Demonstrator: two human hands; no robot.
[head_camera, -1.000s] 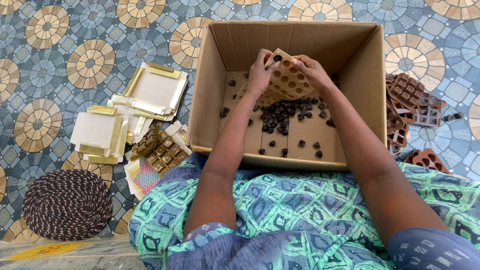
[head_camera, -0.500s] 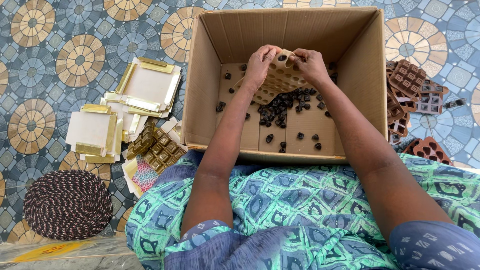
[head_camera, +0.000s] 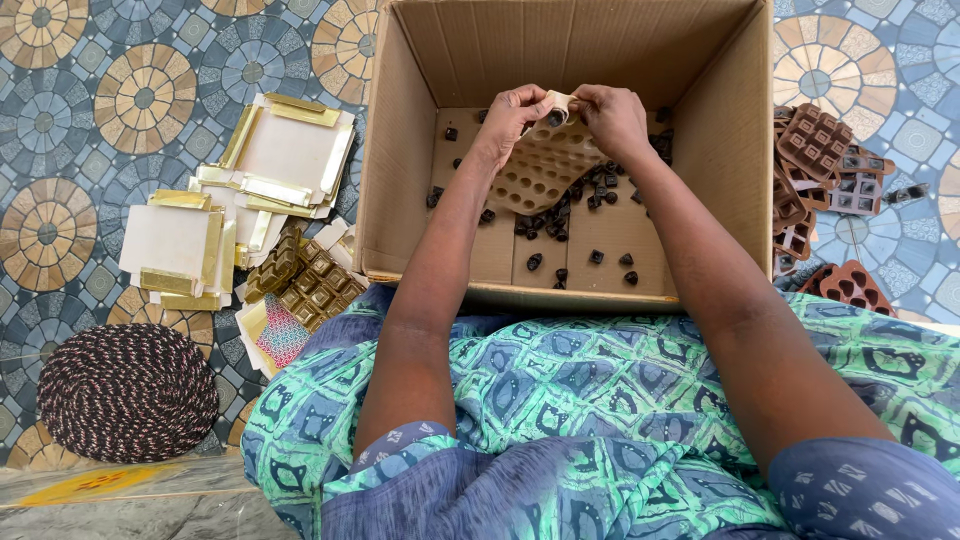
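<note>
beige silicone mould (head_camera: 540, 165) held over open cardboard box (head_camera: 560, 200), top edge bent back. left hand (head_camera: 510, 115) pinching one corner, right hand (head_camera: 612, 118) pinching edge beside it, thumbs pressing cavity. dark chocolate pieces (head_camera: 570, 215) loose on box bottom below. best kept low over box, flexed cavity by cavity, so pieces drop inside. brown moulds (head_camera: 825, 165) stacked right of box; gold-edged trays (head_camera: 250, 185) on patterned floor (head_camera: 100, 100) left.

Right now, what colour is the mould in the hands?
Pale beige mould, with round cavities; the head view shows it.
</note>
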